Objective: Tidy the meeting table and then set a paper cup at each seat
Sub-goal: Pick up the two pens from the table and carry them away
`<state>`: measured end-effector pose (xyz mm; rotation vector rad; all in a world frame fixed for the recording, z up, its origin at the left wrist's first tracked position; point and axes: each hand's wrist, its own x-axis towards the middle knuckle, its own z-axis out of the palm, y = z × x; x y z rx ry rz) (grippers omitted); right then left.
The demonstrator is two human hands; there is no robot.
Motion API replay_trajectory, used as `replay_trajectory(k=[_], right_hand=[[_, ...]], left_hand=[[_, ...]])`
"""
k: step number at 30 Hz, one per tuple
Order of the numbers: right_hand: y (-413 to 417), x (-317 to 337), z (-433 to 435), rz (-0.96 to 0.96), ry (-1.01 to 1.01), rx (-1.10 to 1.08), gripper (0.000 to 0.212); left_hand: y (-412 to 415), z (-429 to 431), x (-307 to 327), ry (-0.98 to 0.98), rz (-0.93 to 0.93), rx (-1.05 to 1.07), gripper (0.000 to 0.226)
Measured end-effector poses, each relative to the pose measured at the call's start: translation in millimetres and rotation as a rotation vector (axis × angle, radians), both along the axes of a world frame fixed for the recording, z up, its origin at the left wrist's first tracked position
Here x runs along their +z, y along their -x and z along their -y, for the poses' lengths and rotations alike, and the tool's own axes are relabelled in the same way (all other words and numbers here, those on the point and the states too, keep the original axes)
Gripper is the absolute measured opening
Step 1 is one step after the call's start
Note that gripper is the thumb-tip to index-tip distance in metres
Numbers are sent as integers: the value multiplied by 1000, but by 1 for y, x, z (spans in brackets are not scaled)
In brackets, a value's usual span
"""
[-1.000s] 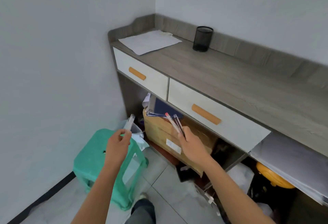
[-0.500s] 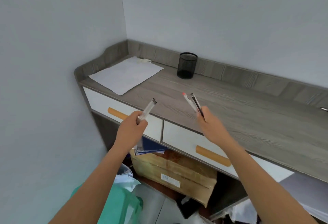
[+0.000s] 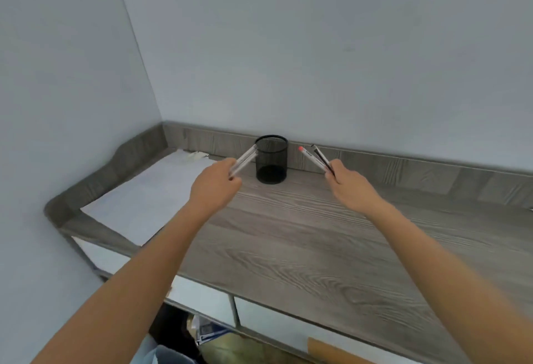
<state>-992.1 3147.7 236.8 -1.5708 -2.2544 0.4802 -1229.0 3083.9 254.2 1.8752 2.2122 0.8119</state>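
A black mesh pen holder (image 3: 271,159) stands empty at the back of a grey wooden sideboard (image 3: 302,242), against its low back rail. My left hand (image 3: 215,186) is closed around two clear pens (image 3: 243,160) whose tips reach the holder's left rim. My right hand (image 3: 350,186) grips two pens (image 3: 315,158), one with a red end and one dark, pointing up and left, just right of the holder. No paper cups are in view.
A stack of white paper sheets (image 3: 150,196) lies on the sideboard's left end, in the wall corner. White drawers (image 3: 288,326) sit below the top; one orange handle (image 3: 331,349) shows. Papers and a box lie beneath.
Both hands have risen and reached forward over the sideboard toward the pen holder, still gripping their pens. My view has tilted up, away from the floor and the green stool.
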Motion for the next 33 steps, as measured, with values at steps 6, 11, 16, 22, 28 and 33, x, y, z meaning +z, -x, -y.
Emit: replay_trajectory(k=[6,11,16,22,28,33], right_hand=[[-15,4,-31,85,-23,10,10],[-19,3,-42,125,-73,14,14],[-16,6,-54,194,-118,8,20],[6,21,-75,295,-189,13,18],[41,37,-101,725,-465,107,40],[69,37,-123,990,-716,217,41]], left_hand=[[2,-82,12,34,-445,-45,33],[2,-138,35,86,-936,-135,32],[1,-168,38,119,-1235,-324,36],[7,-189,23,81,-1350,-495,35],[25,-190,15,-197,-1149,-369,35],[40,-160,-6,-186,-538,-225,56]])
